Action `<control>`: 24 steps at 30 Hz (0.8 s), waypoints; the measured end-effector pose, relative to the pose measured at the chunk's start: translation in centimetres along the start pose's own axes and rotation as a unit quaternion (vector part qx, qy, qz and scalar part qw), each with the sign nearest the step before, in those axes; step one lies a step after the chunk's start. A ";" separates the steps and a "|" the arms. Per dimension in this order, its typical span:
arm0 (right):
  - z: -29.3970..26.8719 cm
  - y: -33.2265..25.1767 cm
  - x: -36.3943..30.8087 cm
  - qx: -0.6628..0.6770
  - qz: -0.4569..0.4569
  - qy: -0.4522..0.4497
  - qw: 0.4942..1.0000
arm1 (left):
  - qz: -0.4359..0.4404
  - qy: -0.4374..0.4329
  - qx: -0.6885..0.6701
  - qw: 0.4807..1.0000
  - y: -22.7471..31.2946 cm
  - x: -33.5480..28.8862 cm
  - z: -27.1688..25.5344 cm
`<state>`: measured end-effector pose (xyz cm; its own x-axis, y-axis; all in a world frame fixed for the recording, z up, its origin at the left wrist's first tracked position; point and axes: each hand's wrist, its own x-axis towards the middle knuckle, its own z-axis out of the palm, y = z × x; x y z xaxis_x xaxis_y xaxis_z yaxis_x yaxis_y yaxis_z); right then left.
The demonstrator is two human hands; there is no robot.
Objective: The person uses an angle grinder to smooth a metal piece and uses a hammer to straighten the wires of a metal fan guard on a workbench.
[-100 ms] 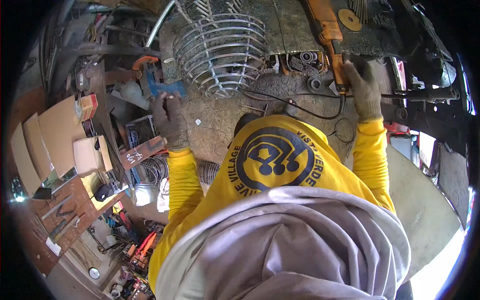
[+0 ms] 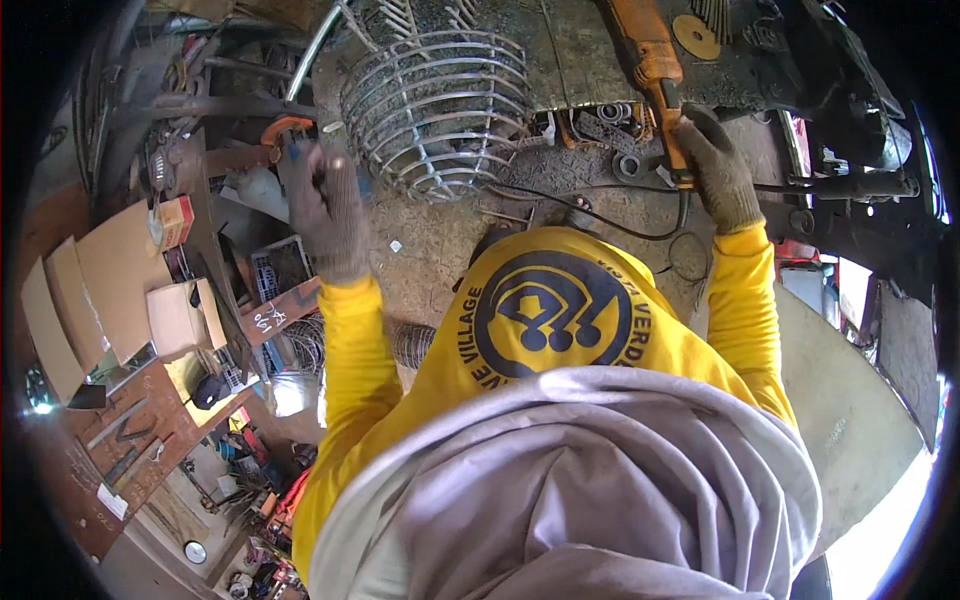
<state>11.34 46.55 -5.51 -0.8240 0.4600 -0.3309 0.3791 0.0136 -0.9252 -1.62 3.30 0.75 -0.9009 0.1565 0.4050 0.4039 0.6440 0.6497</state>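
Nearest, two yellow sleeves are reaching forward, one per arm. The gloved left hand (image 2: 327, 212) is hanging closed, blurred, so whether it is gripping anything cannot be told, just beside one domed wire guard (image 2: 440, 110) lying on the worktop (image 2: 450, 235). Farther right, the gloved right hand (image 2: 718, 172) is gripping one orange angle grinder (image 2: 645, 60) by its rear handle; one black cable (image 2: 600, 218) is trailing across the worktop's near edge.

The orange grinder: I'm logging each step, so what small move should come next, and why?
Probably steady the wire cage with the left hand first. The right hand grips the orange grinder by its handle, but the gloved left hand hovers beside the cage, apparently not holding it.
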 end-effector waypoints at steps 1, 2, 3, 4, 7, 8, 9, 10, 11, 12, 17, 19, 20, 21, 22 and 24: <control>0.4 -0.9 0.2 0.036 0.026 -0.019 0.999 | 0.063 0.036 0.007 0.997 2.0 1.7 2.2; 0.8 -1.2 0.1 0.081 0.056 -0.036 0.995 | 0.088 0.015 0.006 0.996 2.0 3.7 2.7; 0.4 0.6 1.1 0.070 0.025 -0.041 0.996 | 0.112 -0.003 0.006 0.994 1.6 5.6 3.4; 0.8 0.7 1.2 0.071 0.025 -0.045 0.996 | 0.142 -0.025 -0.019 0.989 1.3 7.2 4.2; 1.2 0.9 1.6 0.142 0.119 -0.055 0.981 | 0.159 -0.122 -0.018 0.979 0.0 11.8 6.6; 0.9 0.9 1.7 0.140 0.118 -0.057 0.981 | 0.142 -0.201 0.012 0.969 -0.3 12.7 7.0; 0.6 1.0 1.8 0.129 0.108 -0.066 0.983 | 0.141 -0.202 0.014 0.969 -0.4 13.1 7.4; 0.6 1.1 1.8 0.118 0.099 -0.076 0.985 | 0.153 -0.212 0.040 0.964 -0.3 13.3 8.0; 0.6 1.2 1.8 0.120 0.100 -0.077 0.985 | 0.165 -0.221 0.065 0.959 -0.4 13.5 8.4; 0.6 1.2 1.7 0.159 0.117 -0.090 0.976 | 0.166 -0.224 0.066 0.958 -0.9 13.6 8.6; 0.8 0.8 1.8 0.169 0.151 -0.099 0.969 | 0.158 -0.210 0.039 0.964 -1.4 13.7 8.9; 0.2 1.5 2.4 0.202 0.176 -0.135 0.954 | 0.131 -0.215 0.033 0.967 -1.2 13.6 8.7; 0.2 2.0 2.4 0.200 0.177 -0.139 0.954 | 0.127 -0.213 0.035 0.968 -1.4 13.4 8.8; 0.3 2.5 2.4 0.271 0.178 -0.154 0.933 | 0.141 -0.211 0.054 0.966 -1.5 13.4 9.0; 0.4 3.0 2.4 0.340 0.179 -0.167 0.908 | 0.154 -0.208 0.074 0.963 -1.7 13.4 9.1; 0.7 3.3 2.8 0.352 0.186 -0.163 0.903 | 0.147 -0.211 0.072 0.964 -1.6 13.4 8.7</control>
<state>9.94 47.26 -9.60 -0.8183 0.0298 -0.5740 0.3883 -0.7077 -0.5902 -15.75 10.82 -0.45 -0.7479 0.6186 0.2407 0.6524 0.6182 0.4383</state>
